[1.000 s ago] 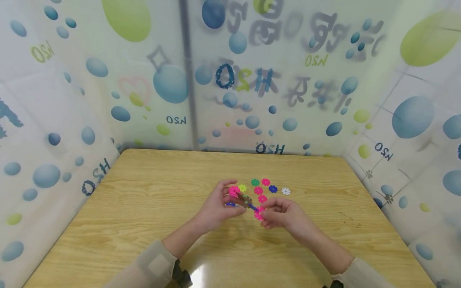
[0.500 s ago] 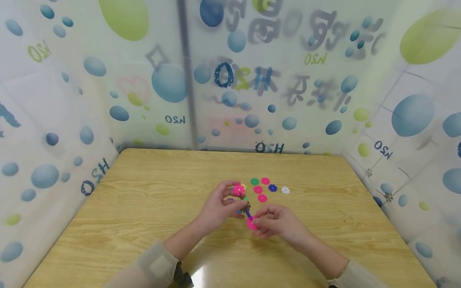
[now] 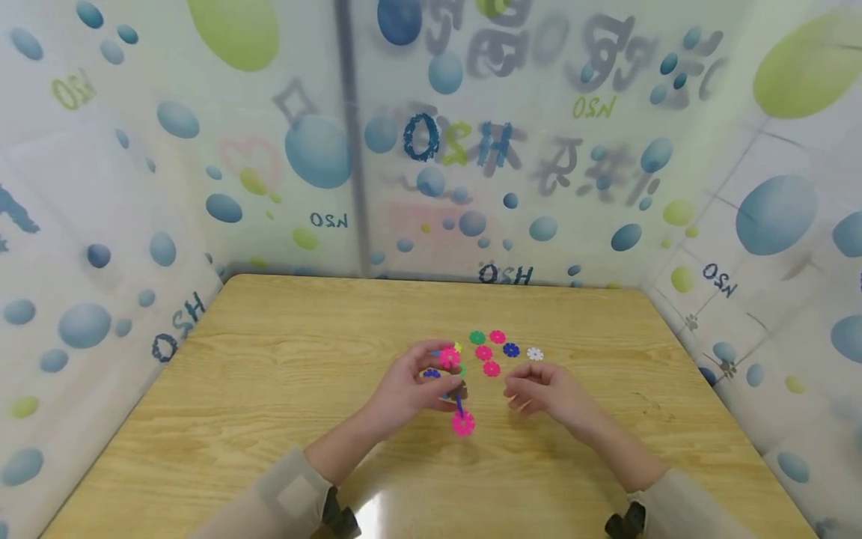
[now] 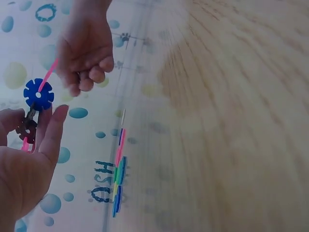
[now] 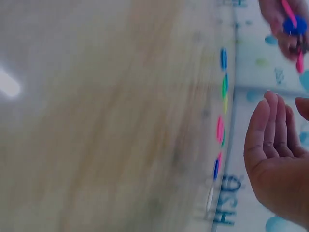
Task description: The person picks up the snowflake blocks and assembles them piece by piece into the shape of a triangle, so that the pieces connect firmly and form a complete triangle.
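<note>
My left hand [image 3: 407,385] pinches a chain of slotted, flower-shaped plastic discs above the table. A pink disc [image 3: 449,356] stands at its upper end, by the fingers. Below come a brown disc [image 4: 26,129] and a blue disc [image 4: 38,95], seen face-on in the left wrist view. Another pink disc [image 3: 463,424] hangs at the lower end. My right hand [image 3: 548,393] hovers to the right of the chain, apart from it. Its fingers are loosely bent and hold nothing, as the right wrist view also shows.
Loose discs lie on the wooden table [image 3: 303,337] beyond the hands: a green disc [image 3: 477,337], several pink ones, a dark blue disc [image 3: 511,349] and a white disc [image 3: 535,353]. A yellow disc [image 3: 458,346] and another blue disc [image 3: 432,373] are partly behind my left hand. Patterned curtains surround the table.
My right hand has released the lower pink disc and moved away to the right. The chain has swung from slanting to hanging nearly straight down from my left hand.
</note>
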Demonstrator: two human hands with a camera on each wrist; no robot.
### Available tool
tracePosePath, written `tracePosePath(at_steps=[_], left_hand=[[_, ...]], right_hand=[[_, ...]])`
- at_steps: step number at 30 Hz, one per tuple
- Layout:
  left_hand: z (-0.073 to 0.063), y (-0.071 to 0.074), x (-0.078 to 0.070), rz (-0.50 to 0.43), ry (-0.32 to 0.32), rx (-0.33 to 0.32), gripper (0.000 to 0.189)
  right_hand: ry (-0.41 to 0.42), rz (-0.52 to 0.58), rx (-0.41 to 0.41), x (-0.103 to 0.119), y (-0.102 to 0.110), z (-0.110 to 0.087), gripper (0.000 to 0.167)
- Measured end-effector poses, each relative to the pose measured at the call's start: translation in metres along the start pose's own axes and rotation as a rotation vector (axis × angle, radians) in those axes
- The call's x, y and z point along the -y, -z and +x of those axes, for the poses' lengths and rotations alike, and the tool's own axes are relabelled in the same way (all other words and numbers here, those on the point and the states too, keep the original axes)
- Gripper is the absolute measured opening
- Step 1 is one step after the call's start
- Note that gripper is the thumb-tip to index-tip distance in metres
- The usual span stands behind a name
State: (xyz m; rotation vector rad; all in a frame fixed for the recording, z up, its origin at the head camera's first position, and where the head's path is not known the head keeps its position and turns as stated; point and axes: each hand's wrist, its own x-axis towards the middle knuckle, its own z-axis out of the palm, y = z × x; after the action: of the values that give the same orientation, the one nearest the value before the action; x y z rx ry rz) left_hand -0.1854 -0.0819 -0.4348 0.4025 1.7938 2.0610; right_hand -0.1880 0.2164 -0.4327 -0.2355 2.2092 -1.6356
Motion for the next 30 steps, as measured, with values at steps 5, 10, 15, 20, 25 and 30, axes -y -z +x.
tracePosePath(at_steps=[5,10,15,20,25,30], left_hand=[[0.000,-0.001,-0.001,-0.011,0.015,0.017,0.064],[-0.001,0.000,-0.001,-0.002,0.031,0.028,0.065],[-0.002,0.000,-0.001,0.004,0.040,0.041,0.068],[-0.002,-0.002,-0.001,0.004,0.044,0.044,0.067],[-0.002,-0.002,-0.001,0.001,0.042,0.060,0.066],[0.000,-0.005,0.001,0.010,0.048,0.071,0.067]], right_hand=[[-0.019,-0.132,-0.082,-0.008,0.036,0.016,0.040],[-0.060,-0.294,-0.120,-0.016,0.063,0.034,0.037],[-0.113,-0.386,-0.117,-0.022,0.076,0.049,0.037],[-0.129,-0.444,-0.101,-0.026,0.082,0.059,0.039],[-0.127,-0.479,-0.066,-0.026,0.083,0.065,0.040],[-0.155,-0.448,-0.072,-0.026,0.083,0.064,0.038]])
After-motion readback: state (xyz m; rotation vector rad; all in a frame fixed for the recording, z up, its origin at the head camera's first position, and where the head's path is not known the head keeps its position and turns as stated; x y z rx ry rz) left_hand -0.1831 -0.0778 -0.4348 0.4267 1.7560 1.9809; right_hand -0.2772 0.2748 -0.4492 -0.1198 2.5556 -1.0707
